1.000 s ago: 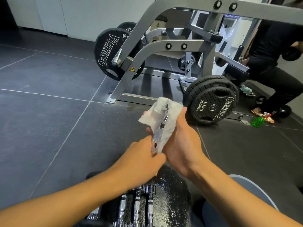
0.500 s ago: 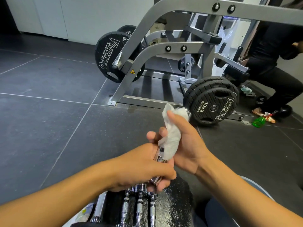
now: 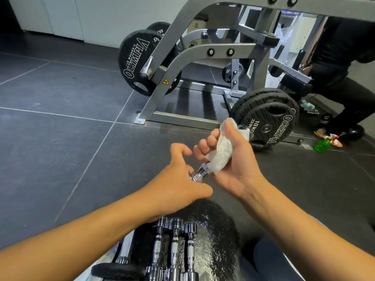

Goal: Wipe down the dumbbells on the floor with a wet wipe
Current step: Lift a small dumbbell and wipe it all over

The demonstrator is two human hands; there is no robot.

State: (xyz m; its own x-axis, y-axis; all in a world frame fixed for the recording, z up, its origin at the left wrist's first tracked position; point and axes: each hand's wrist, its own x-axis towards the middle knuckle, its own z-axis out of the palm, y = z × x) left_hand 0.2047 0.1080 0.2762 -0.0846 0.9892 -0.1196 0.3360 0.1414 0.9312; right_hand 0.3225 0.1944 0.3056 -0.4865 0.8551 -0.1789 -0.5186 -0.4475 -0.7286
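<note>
My right hand [image 3: 237, 165] grips a white wet wipe [image 3: 222, 153] wrapped round a chrome dumbbell bar [image 3: 200, 173], held up in the air and slanting away to the right. Only the bar's near end and a bit of its far tip show outside the wipe. My left hand [image 3: 178, 179] sits at the bar's near end with its fingers spread and loose, the chrome tip touching its palm. Three more chrome dumbbell bars [image 3: 175, 240] lie side by side on the floor just below my wrists, beside a wet black weight plate [image 3: 215, 236].
A grey machine frame [image 3: 174, 57] stands ahead, with black Olympia plates on its left [image 3: 136, 63] and right [image 3: 269, 122]. A green spray bottle [image 3: 322, 146] lies at the right, near a person in black [image 3: 345, 57]. Dark floor tiles [image 3: 60, 138] stretch to the left.
My left hand has loosened from a closed grip on the bar's near end to spread fingers. My right hand has tilted the wrapped bar farther right, with the wipe lower along it.
</note>
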